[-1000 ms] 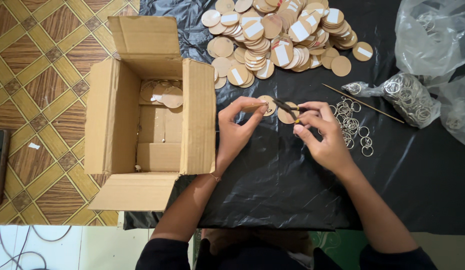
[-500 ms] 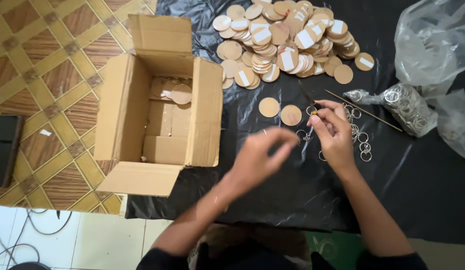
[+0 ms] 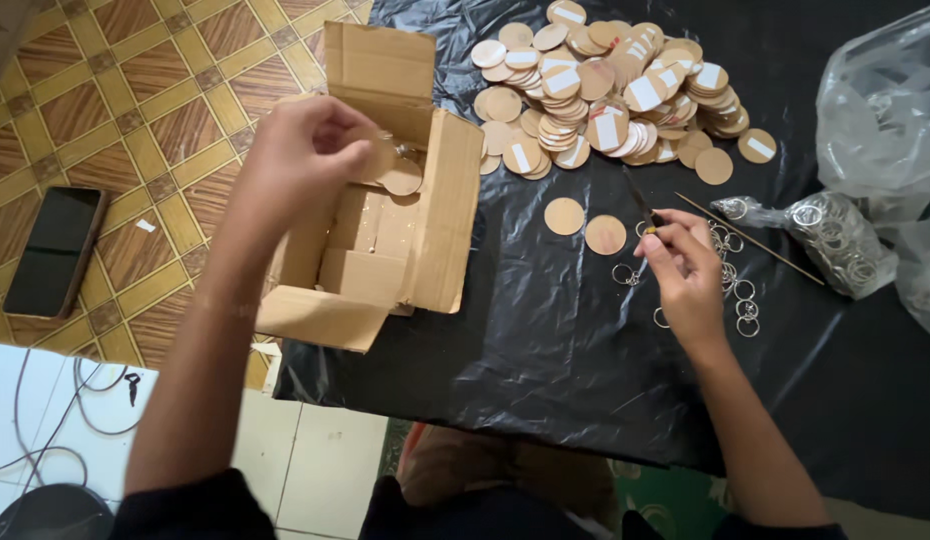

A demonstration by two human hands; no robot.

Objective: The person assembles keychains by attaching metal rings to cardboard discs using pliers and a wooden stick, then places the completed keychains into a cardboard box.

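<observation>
Black sheeting underlies your hands: left hand (image 3: 310, 150) pinches a wooden disc (image 3: 399, 176) over the cardboard box (image 3: 385, 250); right hand (image 3: 685, 270) grips a thin tool (image 3: 640, 205) beside loose rings (image 3: 740, 300). Dropping stage; release next.

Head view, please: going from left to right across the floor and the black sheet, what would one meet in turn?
Dark phone → open cardboard box with the left hand over it → two loose wooden discs → right hand holding a thin tool → metal rings → clear bag of rings.
</observation>
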